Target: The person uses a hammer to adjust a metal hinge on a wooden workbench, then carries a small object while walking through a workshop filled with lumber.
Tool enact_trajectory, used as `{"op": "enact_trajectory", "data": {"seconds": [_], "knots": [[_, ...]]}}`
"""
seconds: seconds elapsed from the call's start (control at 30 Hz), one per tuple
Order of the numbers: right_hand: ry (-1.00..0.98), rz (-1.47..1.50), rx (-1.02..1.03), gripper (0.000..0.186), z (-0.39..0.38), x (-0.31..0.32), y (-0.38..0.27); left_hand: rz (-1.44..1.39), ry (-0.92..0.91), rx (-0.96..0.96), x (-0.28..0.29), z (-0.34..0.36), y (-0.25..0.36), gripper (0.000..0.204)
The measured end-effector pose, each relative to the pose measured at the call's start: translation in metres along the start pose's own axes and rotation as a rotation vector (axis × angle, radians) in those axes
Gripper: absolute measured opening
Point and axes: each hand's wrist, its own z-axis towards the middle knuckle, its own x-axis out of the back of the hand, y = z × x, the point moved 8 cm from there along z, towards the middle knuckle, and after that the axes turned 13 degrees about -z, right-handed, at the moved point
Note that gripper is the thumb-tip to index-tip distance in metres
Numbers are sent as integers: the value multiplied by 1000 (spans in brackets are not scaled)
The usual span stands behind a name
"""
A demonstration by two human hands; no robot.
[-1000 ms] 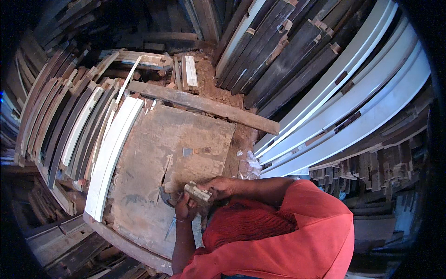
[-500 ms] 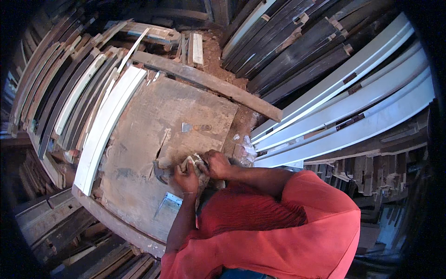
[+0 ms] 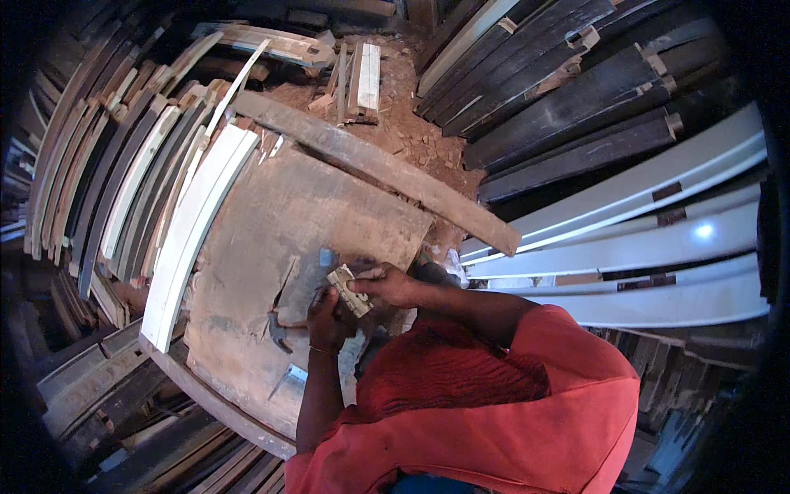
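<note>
Over a worn, grey-brown wooden board (image 3: 271, 247) that lies flat among stacked timber, a person in a red shirt (image 3: 494, 412) bends forward with both hands meeting above the board's near right part. The left hand (image 3: 327, 317), a thin bangle at its wrist, is closed around the lower end of a small pale rectangular block (image 3: 350, 290), which looks like a piece of sanding or packing material; its exact kind is too small to tell. The right hand (image 3: 393, 285) pinches the block's upper end with fingers drawn narrow. So the block is held between the 2 hands, just above the board and apparently not resting on it.

A dark curved metal tool (image 3: 280, 333) lies on the board just left of the left hand, and a small shiny metal piece (image 3: 290, 379) lies nearer the board's front edge. A long rough plank (image 3: 387, 169) runs diagonally across the board's far side. White curved strips (image 3: 193, 230) lean at the left; dark and white long boards (image 3: 642, 239) are stacked at the right.

Handling the block well seems to call for a firm hold from the left hand while the right fingers work with small, controlled movements, keeping it over the board so that anything dropped lands there.
</note>
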Motion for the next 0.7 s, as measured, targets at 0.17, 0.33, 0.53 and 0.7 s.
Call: {"op": "enact_trajectory", "data": {"seconds": [0.17,0.33,0.53,0.7], "knots": [[-1,-703,115,31,29,116,-25,514,107,-198,-55,56,-5,15],[955,-800,133,41,63,404,-147,332,279,-168,-90,79,-19,9],[1247,-1603,129,86,102,671,-291,482,404,-267,-78,41,-15,12],[1180,-2192,-220,53,119,796,-305,455,495,-309,-48,4,-13,14]]}}
